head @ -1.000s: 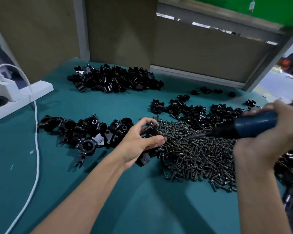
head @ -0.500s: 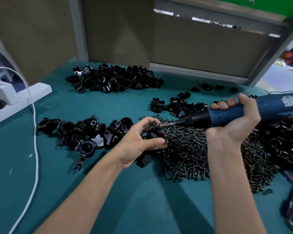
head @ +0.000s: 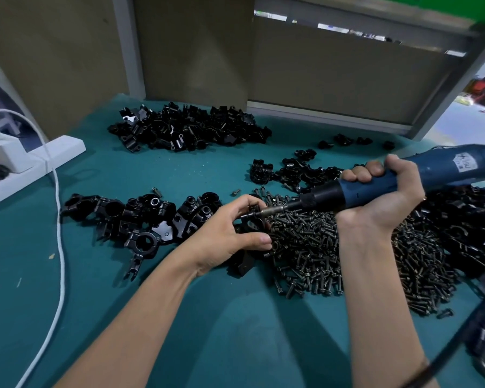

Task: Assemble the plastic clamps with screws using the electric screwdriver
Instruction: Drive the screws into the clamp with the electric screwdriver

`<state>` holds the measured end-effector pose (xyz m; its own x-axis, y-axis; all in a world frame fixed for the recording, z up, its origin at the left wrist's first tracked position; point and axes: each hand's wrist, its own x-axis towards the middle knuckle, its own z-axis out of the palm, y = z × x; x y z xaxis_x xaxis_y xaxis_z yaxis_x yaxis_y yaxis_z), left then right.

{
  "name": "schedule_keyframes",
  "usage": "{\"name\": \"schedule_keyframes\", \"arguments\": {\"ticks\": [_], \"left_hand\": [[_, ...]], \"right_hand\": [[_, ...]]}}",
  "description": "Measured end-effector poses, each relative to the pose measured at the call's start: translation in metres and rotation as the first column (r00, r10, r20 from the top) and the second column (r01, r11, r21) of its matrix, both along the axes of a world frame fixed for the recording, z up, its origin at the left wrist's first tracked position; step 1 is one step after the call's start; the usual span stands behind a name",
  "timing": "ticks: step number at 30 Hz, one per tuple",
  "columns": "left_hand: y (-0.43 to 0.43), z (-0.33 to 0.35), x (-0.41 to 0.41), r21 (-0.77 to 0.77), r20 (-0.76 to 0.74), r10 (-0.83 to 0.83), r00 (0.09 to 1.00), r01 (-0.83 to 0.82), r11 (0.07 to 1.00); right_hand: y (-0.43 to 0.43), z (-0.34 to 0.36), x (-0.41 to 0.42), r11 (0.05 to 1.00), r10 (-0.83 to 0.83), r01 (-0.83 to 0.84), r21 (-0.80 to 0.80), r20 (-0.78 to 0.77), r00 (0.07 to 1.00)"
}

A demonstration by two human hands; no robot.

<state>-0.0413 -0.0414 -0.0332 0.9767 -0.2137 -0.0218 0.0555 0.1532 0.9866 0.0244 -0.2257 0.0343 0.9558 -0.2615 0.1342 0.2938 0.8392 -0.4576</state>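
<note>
**Teal-covered counter** [head: 207, 326], lower frame: bare cloth between two forearms.

**Step in hand (judged):** driving a screw into one clamp. To do it well, hold the bit in line with the screw, push lightly and straight, and brace the clamp against twisting. Stop once the head seats, since plastic threads probably strip easily.

**Left hand** [head: 227, 233], centre: fingers [head: 259, 238] curled, thumb below and forefinger above. They pinch a small black plastic clamp [head: 253, 219] at the left edge of the screw heap.

**Right hand** [head: 381, 200], right of centre: fingers [head: 361, 173] wrapped fully round the blue-and-black electric screwdriver [head: 370, 187]. The tool lies near level, its metal bit meeting the clamp. The screw itself is too small to make out.

**Heap of dark metal screws** [head: 319, 247], centre right: loose on the counter.

**Row of black assembled clamps** [head: 140, 217], centre left: beside the left hand.

**Black clamp parts** [head: 465, 219], right edge: behind the screws.

**White cable** [head: 60, 247], left: runs up toward a white power strip [head: 62, 148].

**Further heap of black clamp parts** [head: 191, 128], upper centre: in front of a brown partition board [head: 193, 51].
</note>
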Motion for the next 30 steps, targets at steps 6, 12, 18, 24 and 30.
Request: {"name": "schedule_keyframes", "arguments": {"ticks": [6, 12, 18, 24, 30], "left_hand": [[0.0008, -0.0019, 0.0006, 0.114, 0.03, 0.034, 0.999, -0.037, 0.993], [0.0004, -0.0019, 0.0005, 0.171, 0.042, 0.022, 0.999, -0.029, 0.985], [0.0011, -0.0033, 0.0013, 0.189, 0.052, 0.013, 0.999, -0.023, 0.982], [0.0019, -0.0051, 0.0024, 0.217, 0.043, 0.024, 0.999, -0.033, 0.976], [0.0013, -0.0032, 0.0009, 0.234, 0.042, 0.031, 0.999, -0.04, 0.971]], "right_hand": [[0.0004, 0.0003, -0.0003, 1.0, -0.004, 0.005, 0.022, -0.045, 0.999], [0.0011, 0.0006, -0.0012, 0.999, -0.008, 0.012, 0.043, -0.087, 0.996], [0.0026, 0.0023, -0.002, 0.999, -0.007, 0.011, 0.039, -0.096, 0.995], [0.0053, 0.0058, -0.0014, 1.0, -0.008, 0.01, 0.014, -0.083, 0.996], [0.0055, 0.0073, 0.0, 1.0, -0.001, 0.001, -0.006, -0.078, 0.997]]}}
